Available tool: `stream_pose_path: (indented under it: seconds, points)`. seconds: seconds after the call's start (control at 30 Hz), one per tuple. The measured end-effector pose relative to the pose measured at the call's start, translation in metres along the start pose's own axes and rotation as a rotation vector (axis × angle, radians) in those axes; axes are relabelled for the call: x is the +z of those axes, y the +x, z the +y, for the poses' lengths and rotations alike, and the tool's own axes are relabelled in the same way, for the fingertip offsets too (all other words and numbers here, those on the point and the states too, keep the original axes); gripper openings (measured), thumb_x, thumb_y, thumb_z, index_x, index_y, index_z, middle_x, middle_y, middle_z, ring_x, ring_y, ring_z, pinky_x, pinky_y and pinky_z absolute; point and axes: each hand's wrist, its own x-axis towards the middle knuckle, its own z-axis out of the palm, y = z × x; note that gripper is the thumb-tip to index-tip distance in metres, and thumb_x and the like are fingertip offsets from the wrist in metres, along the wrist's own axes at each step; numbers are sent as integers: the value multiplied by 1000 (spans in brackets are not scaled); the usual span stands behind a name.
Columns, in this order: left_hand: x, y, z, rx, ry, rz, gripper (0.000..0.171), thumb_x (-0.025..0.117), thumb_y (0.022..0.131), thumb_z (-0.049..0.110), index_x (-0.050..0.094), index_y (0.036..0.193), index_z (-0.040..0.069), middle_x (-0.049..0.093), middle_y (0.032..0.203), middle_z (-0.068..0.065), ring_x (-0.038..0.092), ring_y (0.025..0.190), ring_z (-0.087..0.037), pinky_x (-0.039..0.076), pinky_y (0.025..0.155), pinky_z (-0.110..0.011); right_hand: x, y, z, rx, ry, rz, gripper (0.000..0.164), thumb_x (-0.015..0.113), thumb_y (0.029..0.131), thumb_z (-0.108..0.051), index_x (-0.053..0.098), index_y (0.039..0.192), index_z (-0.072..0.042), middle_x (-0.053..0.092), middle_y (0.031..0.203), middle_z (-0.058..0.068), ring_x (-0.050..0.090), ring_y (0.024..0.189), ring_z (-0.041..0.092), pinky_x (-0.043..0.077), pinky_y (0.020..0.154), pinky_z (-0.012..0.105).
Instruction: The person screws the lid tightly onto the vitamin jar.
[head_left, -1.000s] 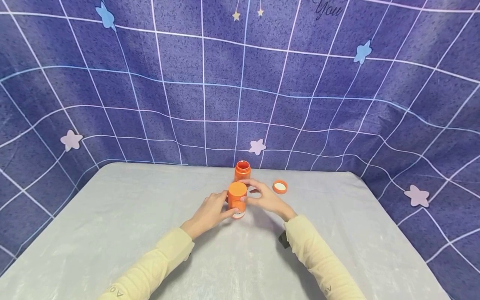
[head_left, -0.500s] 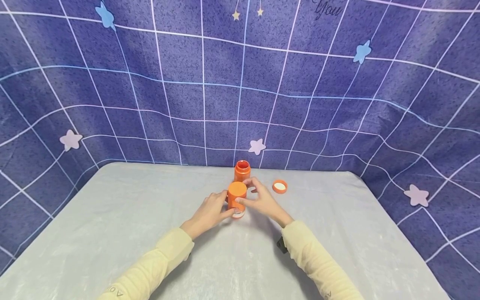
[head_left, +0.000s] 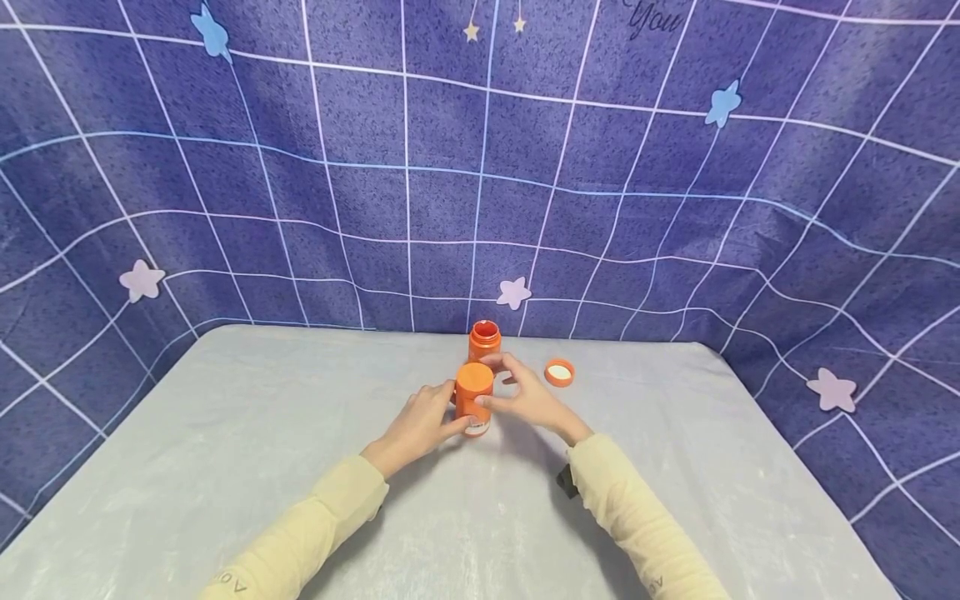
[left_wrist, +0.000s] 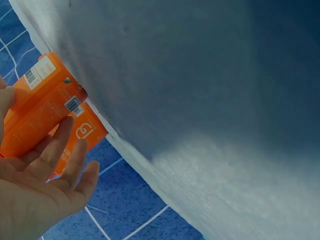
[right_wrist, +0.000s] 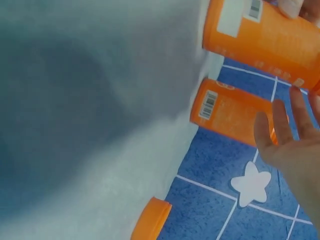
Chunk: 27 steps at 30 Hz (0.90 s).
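Note:
An orange bottle [head_left: 467,406] with an orange cap [head_left: 475,377] on top stands upright on the grey-covered table. My left hand [head_left: 420,418] grips its body from the left, thumb across the front near the white label. From the right, my right hand [head_left: 531,398] holds the cap area, thumb at the front and fingers round the far side. In the left wrist view the bottle [left_wrist: 37,117] shows a barcode label. The right wrist view shows the bottle [right_wrist: 265,47] above the spread outer fingers of my right hand [right_wrist: 297,145]; the cap is mostly out of frame there.
Right behind stands a second orange bottle [head_left: 484,342], uncapped, its mouth showing. A loose orange cap [head_left: 559,373] with a white lining lies to the right. A blue-purple curtain [head_left: 360,200] with stars hangs along the back of the table [head_left: 285,400].
My right thumb and fingers have shifted round the top of the bottle, first one way, then partly back. My left hand and the front bottle stay in place.

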Motion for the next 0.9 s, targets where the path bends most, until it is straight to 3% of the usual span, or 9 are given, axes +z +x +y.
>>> stream_pose_path:
  seconds: [0.23,0.43,0.73,0.9]
  points:
    - [0,1,0,7,-5,-2,42,67,79,42,56,106,11,67,95,-4,60,85,-23,47,76,-40,-7,5,20,-36,14,-92,56,68,81,-16,44,131,-9,52,123,3,47,109,22,39,93,48]
    - [-1,0,1,13,-4,9,42,68,79,41,57,106,11,67,93,-4,60,85,-23,46,76,-41,-7,6,20,-41,13,-101,49,66,82,-15,48,128,-13,53,124,4,48,108,24,39,93,50]
    - [-2,1,0,21,9,7,41,67,80,41,57,105,11,67,91,-6,59,82,-24,46,74,-41,-2,0,-10,-22,54,24,41,69,78,-6,51,115,2,57,111,17,49,102,34,38,90,54]
    - [-1,2,0,26,27,13,36,68,79,39,56,100,12,67,89,-3,60,81,-23,47,71,-40,8,2,0,-5,46,102,43,72,76,-8,49,111,1,56,107,16,51,101,29,39,89,55]
